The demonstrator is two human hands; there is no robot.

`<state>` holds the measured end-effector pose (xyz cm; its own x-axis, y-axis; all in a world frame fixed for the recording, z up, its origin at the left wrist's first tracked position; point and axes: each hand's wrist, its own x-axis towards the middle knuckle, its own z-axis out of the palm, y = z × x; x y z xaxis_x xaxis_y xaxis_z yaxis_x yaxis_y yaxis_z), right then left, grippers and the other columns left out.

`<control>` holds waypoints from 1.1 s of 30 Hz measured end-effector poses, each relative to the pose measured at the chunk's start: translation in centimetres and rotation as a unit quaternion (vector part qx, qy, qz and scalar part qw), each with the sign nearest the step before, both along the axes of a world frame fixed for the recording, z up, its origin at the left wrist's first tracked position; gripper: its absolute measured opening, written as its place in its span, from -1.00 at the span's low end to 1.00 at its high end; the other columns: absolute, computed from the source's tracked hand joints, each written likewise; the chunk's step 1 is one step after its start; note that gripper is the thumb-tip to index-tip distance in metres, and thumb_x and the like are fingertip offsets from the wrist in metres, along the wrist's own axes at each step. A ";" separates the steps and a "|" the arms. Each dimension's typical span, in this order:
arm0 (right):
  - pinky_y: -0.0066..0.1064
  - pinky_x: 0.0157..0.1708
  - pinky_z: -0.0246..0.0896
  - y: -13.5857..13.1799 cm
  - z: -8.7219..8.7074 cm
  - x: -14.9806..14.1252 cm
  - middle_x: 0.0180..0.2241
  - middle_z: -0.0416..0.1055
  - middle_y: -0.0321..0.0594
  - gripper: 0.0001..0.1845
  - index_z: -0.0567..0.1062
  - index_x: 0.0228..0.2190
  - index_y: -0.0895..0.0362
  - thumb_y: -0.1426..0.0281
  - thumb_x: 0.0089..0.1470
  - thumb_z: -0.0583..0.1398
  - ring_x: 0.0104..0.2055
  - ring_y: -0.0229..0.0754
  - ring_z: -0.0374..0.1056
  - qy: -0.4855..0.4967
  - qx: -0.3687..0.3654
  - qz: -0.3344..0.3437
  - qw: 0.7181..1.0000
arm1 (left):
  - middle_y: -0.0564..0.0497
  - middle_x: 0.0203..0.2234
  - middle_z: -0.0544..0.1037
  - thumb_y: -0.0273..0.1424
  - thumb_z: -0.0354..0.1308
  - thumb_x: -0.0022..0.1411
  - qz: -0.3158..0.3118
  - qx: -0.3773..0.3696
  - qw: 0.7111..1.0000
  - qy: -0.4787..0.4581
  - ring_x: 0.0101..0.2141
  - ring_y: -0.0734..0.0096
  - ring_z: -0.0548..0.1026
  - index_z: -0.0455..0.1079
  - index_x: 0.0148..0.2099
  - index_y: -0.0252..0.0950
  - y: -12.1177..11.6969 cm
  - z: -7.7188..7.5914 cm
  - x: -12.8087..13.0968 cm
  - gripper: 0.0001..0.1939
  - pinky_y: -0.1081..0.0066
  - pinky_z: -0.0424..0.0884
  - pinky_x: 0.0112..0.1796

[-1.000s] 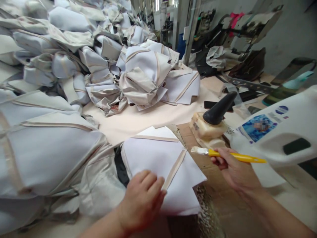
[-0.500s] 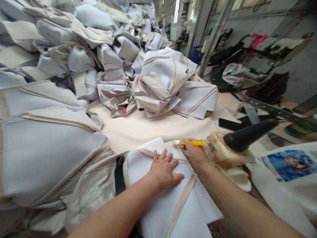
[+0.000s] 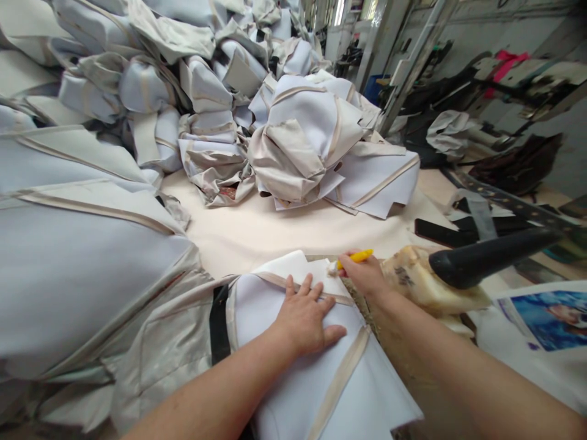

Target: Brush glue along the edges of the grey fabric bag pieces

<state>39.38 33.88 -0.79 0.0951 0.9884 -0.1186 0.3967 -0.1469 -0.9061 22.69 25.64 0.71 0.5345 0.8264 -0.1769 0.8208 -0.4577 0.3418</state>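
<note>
A white fabric piece [image 3: 293,385] with beige taped edges lies in front of me on the table. My left hand [image 3: 306,315] rests flat on it, fingers spread. My right hand [image 3: 364,275] grips a small yellow-handled brush [image 3: 355,258]. The brush's bristles touch the far top edge of the fabric piece. Just right of that hand stands a glue-crusted pot [image 3: 424,284] with a black handle [image 3: 490,256] sticking out to the right.
Heaps of similar white and beige fabric pieces [image 3: 302,134] fill the left and far side of the cream table [image 3: 275,232]. A white container with a blue label [image 3: 545,311] lies at right. Black strips [image 3: 440,232] and dark items sit beyond.
My right hand carried the brush from beside the pot over to the fabric's far edge. My left hand slid forward and flattened on the fabric. The camera tilted closer.
</note>
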 end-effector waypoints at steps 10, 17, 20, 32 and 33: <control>-0.46 -0.58 0.16 -3.4 0.2 1.9 -0.71 0.33 -0.31 -0.80 0.37 -0.65 0.14 0.31 -0.13 0.10 -0.61 -0.24 0.28 -0.024 -0.037 0.016 0.999 | -0.08 0.20 0.16 0.15 -0.19 0.15 0.001 -0.005 1.000 -0.010 0.23 -0.05 -0.12 0.20 0.17 -0.09 0.0 -0.2 -0.1 -0.32 -0.24 -0.38 0.10; -0.46 -0.47 0.23 0.2 0.9 0.1 -0.65 0.37 -0.29 -0.83 0.39 -0.59 0.14 0.32 -0.12 0.09 -0.53 -0.24 0.32 0.002 -0.016 -0.019 1.000 | -0.08 0.20 0.16 0.15 -0.20 0.15 0.004 0.000 1.000 -0.010 0.23 -0.05 -0.11 0.19 0.18 -0.09 0.0 -0.2 0.0 -0.32 -0.24 -0.37 0.10; -0.46 -0.49 0.23 0.2 0.4 -0.3 -0.65 0.36 -0.30 -0.83 0.38 -0.59 0.14 0.31 -0.12 0.09 -0.53 -0.24 0.31 0.002 -0.033 -0.004 0.999 | -0.09 0.19 0.17 0.14 -0.19 0.15 0.002 0.006 1.000 -0.012 0.23 -0.03 -0.11 0.20 0.17 -0.09 0.0 -0.2 0.0 -0.33 -0.24 -0.36 0.10; -0.46 -0.52 0.18 -6.0 0.9 5.1 -0.63 0.34 -0.33 -0.75 0.40 -0.56 0.12 0.21 -0.04 0.12 -0.55 -0.24 0.28 -0.035 -0.076 0.081 0.993 | -0.07 0.19 0.17 0.14 -0.18 0.15 0.003 0.006 1.000 -0.001 0.23 -0.05 -0.11 0.21 0.17 -0.09 0.0 -0.4 0.2 -0.34 -0.24 -0.38 0.09; -0.46 -0.50 0.17 -6.0 0.7 5.2 -0.63 0.33 -0.34 -0.74 0.40 -0.56 0.12 0.20 -0.03 0.13 -0.54 -0.25 0.28 -0.042 -0.065 0.072 0.994 | -0.07 0.19 0.16 0.14 -0.18 0.15 0.003 0.005 1.000 0.000 0.23 -0.06 -0.11 0.21 0.17 -0.09 0.1 -0.4 0.2 -0.34 -0.24 -0.38 0.09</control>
